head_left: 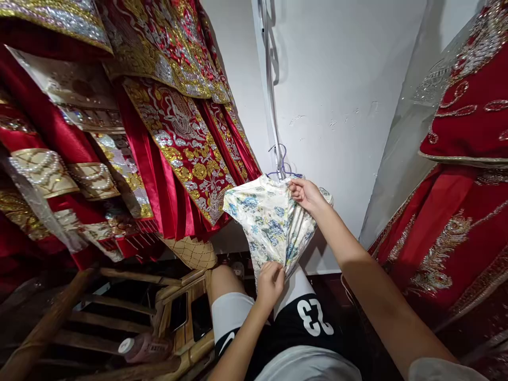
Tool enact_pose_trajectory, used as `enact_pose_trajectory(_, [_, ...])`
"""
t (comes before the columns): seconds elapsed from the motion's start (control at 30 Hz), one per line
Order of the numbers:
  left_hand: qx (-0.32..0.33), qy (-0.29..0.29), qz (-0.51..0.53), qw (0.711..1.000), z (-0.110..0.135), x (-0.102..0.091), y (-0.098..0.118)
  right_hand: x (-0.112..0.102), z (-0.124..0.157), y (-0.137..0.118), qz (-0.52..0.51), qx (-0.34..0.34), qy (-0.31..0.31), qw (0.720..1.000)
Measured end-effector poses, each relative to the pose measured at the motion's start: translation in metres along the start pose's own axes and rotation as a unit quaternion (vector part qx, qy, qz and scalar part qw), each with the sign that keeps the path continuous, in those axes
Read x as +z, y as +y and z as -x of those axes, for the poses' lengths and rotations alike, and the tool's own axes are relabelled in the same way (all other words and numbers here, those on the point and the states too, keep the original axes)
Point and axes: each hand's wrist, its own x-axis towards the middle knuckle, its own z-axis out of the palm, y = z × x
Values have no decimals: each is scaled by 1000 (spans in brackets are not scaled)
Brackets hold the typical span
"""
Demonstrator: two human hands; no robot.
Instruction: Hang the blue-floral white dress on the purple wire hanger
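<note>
A cream dress (264,217) with blue and yellow flowers and short sleeves hangs from a thin purple hanger (283,159) in front of me, above my lap. My right hand (305,194) pinches the dress near its neckline, just below the hanger. Lower down, my left hand (271,283) is closed on the front of the dress, where a seam or edge runs between the two hands. Folds gather to the right of that line. What exactly lies between the left fingertips is hidden.
Red embroidered garments (190,153) hang on the left, and more red beaded clothing (464,211) on the right. A white pole (268,79) stands against the wall. At lower left, a bamboo chair (184,296) holds two phones (201,316) and a pink bottle (145,347).
</note>
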Motion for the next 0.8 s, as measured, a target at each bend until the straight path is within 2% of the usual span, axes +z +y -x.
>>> enact_pose_trajectory(0.1, [-13, -10, 1, 1000, -9, -14, -4, 5, 14, 5, 21, -15, -5, 1000])
enact_pose_trajectory(0.2, [5, -27, 33, 999, -36, -32, 8, 9, 28, 15, 44, -34, -11, 998])
enact_pose_trajectory(0.27, [49, -3, 58, 997, -68, -46, 27, 12, 34, 18, 63, -53, -10, 997])
enact_pose_trajectory(0.4, [138, 83, 51, 986, -147, -74, 72, 15, 41, 12, 85, -80, -26, 993])
enact_pose_trajectory(0.43, [162, 85, 31, 983, -166, -79, 81, 16, 41, 10, 87, -90, -36, 991])
enact_pose_trajectory(0.5, [216, 53, -24, 975, -195, -86, 95, 15, 38, 10, 90, -111, -47, 989])
enact_pose_trajectory(0.6, [267, 20, -87, 960, -219, -89, 104, 11, 28, 22, 115, -132, -19, 984])
enact_pose_trajectory(0.63, [272, 30, -95, 957, -224, -90, 105, 9, 24, 31, 128, -134, -6, 983])
enact_pose_trajectory(0.7, [259, 97, -82, 958, -231, -98, 103, 4, 19, 52, 154, -129, 6, 980])
enact_pose_trajectory(0.8, [162, 245, 7, 956, -240, -123, 83, -8, 25, 81, 173, -106, -8, 979])
